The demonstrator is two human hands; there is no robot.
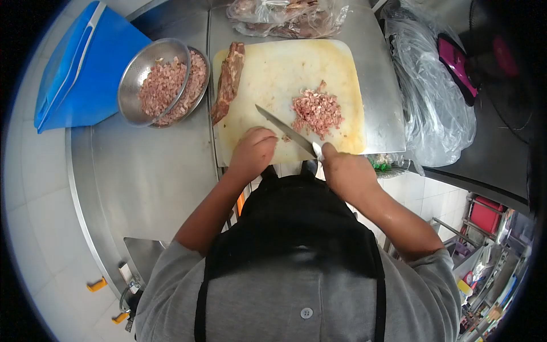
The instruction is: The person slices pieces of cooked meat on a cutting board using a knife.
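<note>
My right hand [346,170] is wrapped round the white handle of a kitchen knife [289,130]. Its blade lies low over the cutting board [268,62], the tip pointing to the far left. My left hand [254,149] rests at the board's near left edge with its fingers curled in; what is in them, if anything, is hidden. A few small meat scraps lie between that hand and the blade. Beyond the knife, on the right of the board, sits a pile of diced meat [317,112]. A long strip of meat [229,80] lies along the left edge.
Left of the board, two overlapping metal bowls [128,94] hold diced meat, beside a blue container [99,68]. Bagged meat [288,17] lies behind the board. Clear plastic bags [430,102] and a pink-and-black object [457,68] are at right. The steel counter [142,176] extends left.
</note>
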